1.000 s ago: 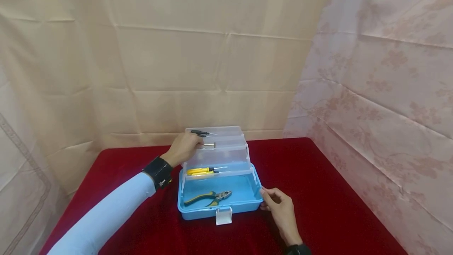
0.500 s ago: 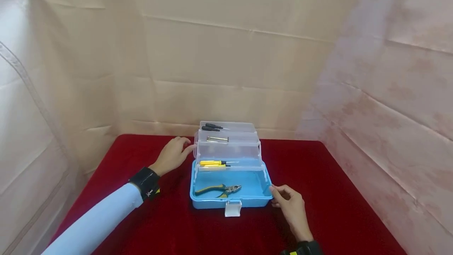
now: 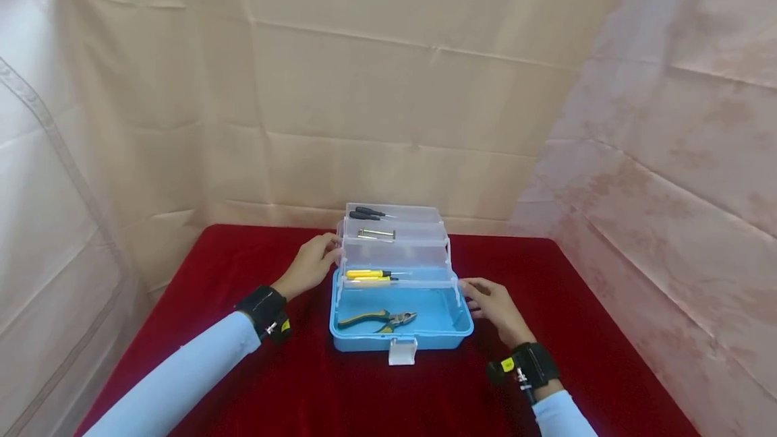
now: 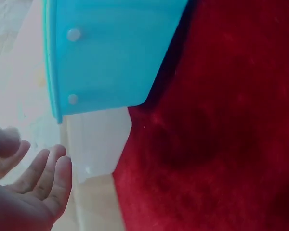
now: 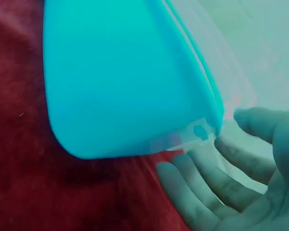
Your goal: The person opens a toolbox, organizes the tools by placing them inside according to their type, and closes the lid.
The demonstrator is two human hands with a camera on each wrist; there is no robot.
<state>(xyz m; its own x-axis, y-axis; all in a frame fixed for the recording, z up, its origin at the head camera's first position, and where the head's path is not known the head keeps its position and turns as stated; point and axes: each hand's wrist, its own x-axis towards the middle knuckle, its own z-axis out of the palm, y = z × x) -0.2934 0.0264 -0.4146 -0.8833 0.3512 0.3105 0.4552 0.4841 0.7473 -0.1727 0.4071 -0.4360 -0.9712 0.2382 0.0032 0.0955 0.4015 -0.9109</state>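
Note:
A blue toolbox point(image 3: 370, 341) stands with its translucent trays point(image 3: 419, 256) unfolded toward the back. Combination pliers point(image 3: 400, 319) lie on its floor. Yellow-handled screwdrivers point(image 3: 367, 274) are in the lowest tray, a thin brass-coloured metal piece point(image 3: 376, 232) in the middle one and black-handled screwdrivers point(image 3: 367, 212) in the top one. My left hand point(image 3: 308, 265) is at the left edge of the trays, its fingers loosely bent beside the translucent lid point(image 4: 98, 144) in the left wrist view. At the box's right rear corner, my right hand point(image 3: 496, 307) has its fingers spread and slightly bent, fingertips close to the rim.
Red cloth point(image 3: 376, 403) covers the table around the box. Cream cloth point(image 3: 394, 86) hangs close behind it, and patterned cloth point(image 3: 674, 174) hangs on the right. The white front latch point(image 3: 403, 352) hangs down.
My left hand has left the middle tray for the trays' left edge. My right hand has gone from the front right corner to the rear right corner. The view has shifted slightly.

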